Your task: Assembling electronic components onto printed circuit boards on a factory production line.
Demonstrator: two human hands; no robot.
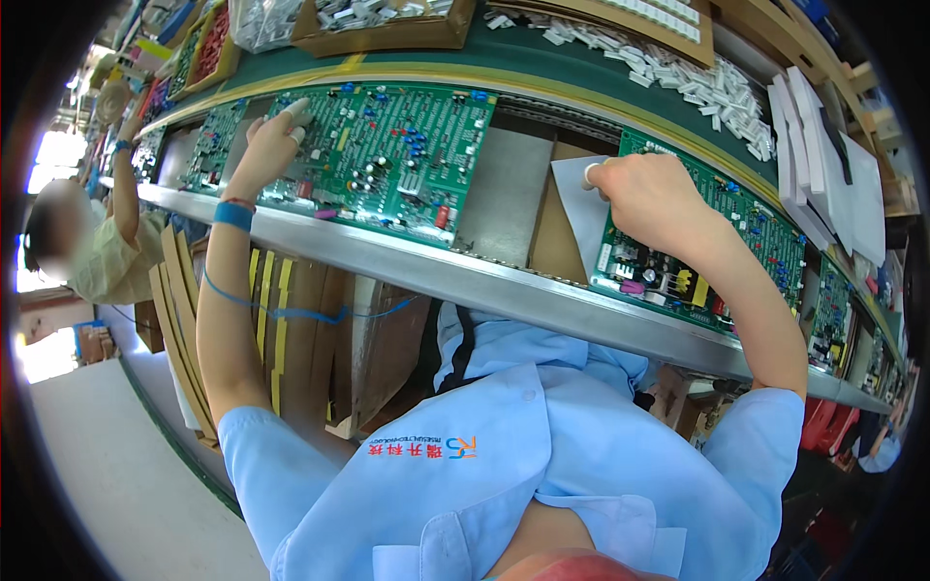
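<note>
1. Curving across the frame, a conveyor line (542,290) is loaded with green circuit boards.
2. At upper left, the large circuit board (387,155) is touched by the left hand (271,145), fingers spread apart.
3. At right, the second circuit board (707,252) is pressed by the right hand (649,198), curled shut on a small white part (590,175).

Circuit board (387,155) under left hand (271,145): green, speckled with blue, black, silver and red components, fine white print across it. Fingertips (298,108) capped in white. Wristband (233,214) blue; cord (291,312) trailing from it also blue. Second circuit board (717,242) under right hand (644,194): green, with a yellow part and a purple part near its front edge. Sheet (579,208) beside it: pale grey-white. Conveyor rail (504,281): bare silver metal. Shelf (504,53) behind: dark green, yellow edge stripe. Small parts (707,87) heaped there: white. Shirt (465,484): light blue, red and blue chest mark. Cardboard (291,320) below rail: brown, yellow tape strips.
</note>
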